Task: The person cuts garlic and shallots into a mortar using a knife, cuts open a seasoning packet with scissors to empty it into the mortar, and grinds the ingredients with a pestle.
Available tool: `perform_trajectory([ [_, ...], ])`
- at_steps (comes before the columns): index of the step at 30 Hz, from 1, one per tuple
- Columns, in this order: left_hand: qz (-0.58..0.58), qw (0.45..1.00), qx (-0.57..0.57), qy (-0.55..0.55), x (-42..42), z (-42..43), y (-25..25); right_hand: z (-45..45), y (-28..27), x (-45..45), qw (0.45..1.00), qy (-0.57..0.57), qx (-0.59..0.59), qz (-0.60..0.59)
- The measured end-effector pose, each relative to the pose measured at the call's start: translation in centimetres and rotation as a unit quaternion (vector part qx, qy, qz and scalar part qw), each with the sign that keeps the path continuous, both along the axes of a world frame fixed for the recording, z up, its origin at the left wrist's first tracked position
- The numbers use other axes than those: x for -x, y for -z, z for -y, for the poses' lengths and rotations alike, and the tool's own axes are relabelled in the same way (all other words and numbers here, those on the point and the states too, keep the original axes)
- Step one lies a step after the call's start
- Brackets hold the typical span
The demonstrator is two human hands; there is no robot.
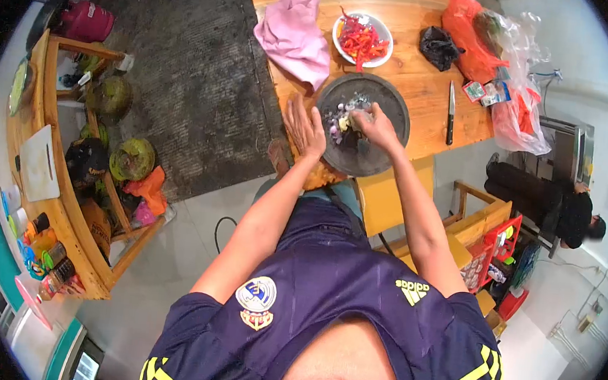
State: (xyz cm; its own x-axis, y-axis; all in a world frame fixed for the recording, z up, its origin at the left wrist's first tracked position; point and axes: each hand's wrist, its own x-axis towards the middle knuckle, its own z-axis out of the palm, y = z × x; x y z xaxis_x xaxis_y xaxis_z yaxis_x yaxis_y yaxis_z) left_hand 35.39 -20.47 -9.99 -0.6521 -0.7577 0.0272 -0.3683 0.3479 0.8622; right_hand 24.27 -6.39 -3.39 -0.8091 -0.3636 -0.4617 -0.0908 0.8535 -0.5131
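A round dark stone mortar sits near the table's edge, with garlic and shallot pieces and white grains in it. My left hand lies flat with fingers spread at the mortar's left rim, steadying nothing between its fingers. Over the mortar's bowl, my right hand is closed around a stone pestle, mostly hidden by the fingers. Just beyond the mortar stands a white bowl of cut red chillies. A pink cloth is spread at the table's left corner.
On the wooden table lie a knife, a black plastic bag, an orange bag and a clear bag. A yellow stool stands below the table. Leftward is a wooden shelf. Another person is at the right.
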Motion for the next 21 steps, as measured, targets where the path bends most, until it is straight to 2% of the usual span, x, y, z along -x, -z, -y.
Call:
perform_trajectory([
  [1,0.002,1.000,0.004,-0.002,-0.3,-0.2,0.0,0.2,-0.2,1.3,0.998,0.005,0.018,0.061],
  [5,0.016,1.000,0.002,-0.002,-0.4,-0.1,-0.3,3.1,-1.8,3.2,0.998,0.032,0.032,0.048],
  [10,-0.003,1.000,0.004,-0.007,-0.2,0.1,-0.3,6.0,-2.3,-0.6,0.976,-0.142,-0.089,-0.139],
  [12,-0.012,1.000,-0.015,-0.005,-0.5,-0.1,-0.3,5.9,-3.0,-1.1,0.969,-0.163,-0.125,-0.135],
  [15,-0.004,1.000,0.002,-0.005,-0.4,-0.1,0.1,3.9,-1.6,0.4,0.964,-0.181,-0.097,-0.170],
  [18,0.000,1.000,0.006,-0.012,-0.3,0.0,0.2,3.3,-1.6,1.3,0.982,-0.118,-0.036,-0.145],
  [19,0.001,1.000,0.007,-0.012,-0.3,0.1,0.2,3.4,-2.8,1.1,0.985,-0.111,-0.059,-0.118],
  [21,0.007,1.000,0.001,-0.011,-0.4,0.0,0.2,3.7,-2.6,-0.3,0.981,-0.123,-0.051,-0.138],
])
